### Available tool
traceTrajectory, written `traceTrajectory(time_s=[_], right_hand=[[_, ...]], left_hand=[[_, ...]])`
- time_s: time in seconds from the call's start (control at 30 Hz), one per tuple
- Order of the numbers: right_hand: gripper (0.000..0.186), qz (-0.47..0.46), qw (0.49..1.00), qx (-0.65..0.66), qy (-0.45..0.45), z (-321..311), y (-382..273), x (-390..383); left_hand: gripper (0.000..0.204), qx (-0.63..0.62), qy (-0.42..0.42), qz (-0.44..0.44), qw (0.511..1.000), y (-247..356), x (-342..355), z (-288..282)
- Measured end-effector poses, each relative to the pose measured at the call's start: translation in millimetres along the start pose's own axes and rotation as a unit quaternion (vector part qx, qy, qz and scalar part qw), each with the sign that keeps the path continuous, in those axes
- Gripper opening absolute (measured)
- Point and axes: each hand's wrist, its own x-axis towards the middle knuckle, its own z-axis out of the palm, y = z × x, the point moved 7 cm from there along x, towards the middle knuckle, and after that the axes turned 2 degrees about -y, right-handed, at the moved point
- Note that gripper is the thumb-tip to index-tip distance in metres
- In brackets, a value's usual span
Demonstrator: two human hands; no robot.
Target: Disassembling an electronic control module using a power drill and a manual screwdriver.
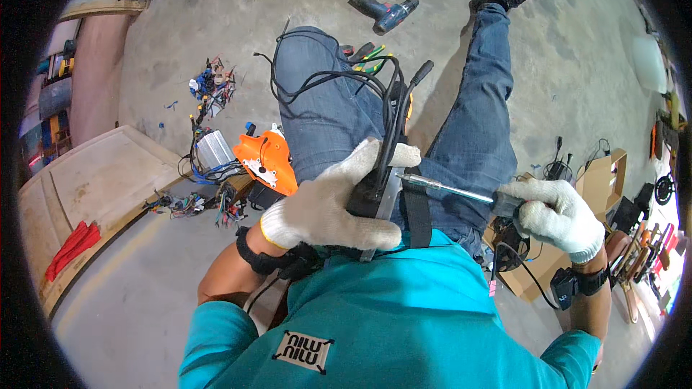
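In a white work glove, my left hand [321, 205] is wrapped around a black box-shaped part [364, 202] with a flat metal edge, held over my lap. Several black cables [389, 115] run up from that part and loop across my left thigh. My right hand [559, 217], also gloved, is closed on the dark handle of a screwdriver [461, 191]. Its long metal shaft points left, and the tip is close to the metal edge; whether they touch I cannot tell. A black strap [417, 209] hangs just right of the part. My left palm hides some of the part.
A cordless drill [389, 16] lies on the concrete floor ahead, with green-handled pliers [375, 61] beyond my left knee. To the left are an orange plastic shell [267, 158], a silver box [214, 149], wire bundles and a red cloth [73, 250]. Opened cardboard [602, 181] stands right.
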Motion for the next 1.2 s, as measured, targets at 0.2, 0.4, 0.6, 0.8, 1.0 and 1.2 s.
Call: traceTrajectory(time_s=[0.2,0.4,0.6,0.8,1.0,1.2], right_hand=[[0.046,-0.010,0.996,-0.091,0.021,-1,-2,-2],[0.042,-0.207,0.930,-0.300,0.050,3,-37,-9],[0.054,-0.308,0.812,-0.475,0.143,23,-48,-15],[0.053,-0.228,0.892,-0.374,0.113,13,-33,-11],[0.049,0.002,0.996,-0.072,-0.049,7,-15,3],[0.043,0.049,0.988,-0.108,-0.101,14,1,7]], left_hand=[[0.086,0.011,-0.022,0.000,1.000,0,5,0],[0.095,-0.005,-0.068,-0.055,0.996,-3,8,7],[0.097,-0.172,-0.028,-0.122,0.977,-21,-1,6],[0.101,-0.177,-0.040,-0.101,0.978,-23,3,2],[0.099,-0.123,-0.055,-0.090,0.987,-16,7,7],[0.098,-0.072,-0.072,-0.063,0.993,-18,10,11]])
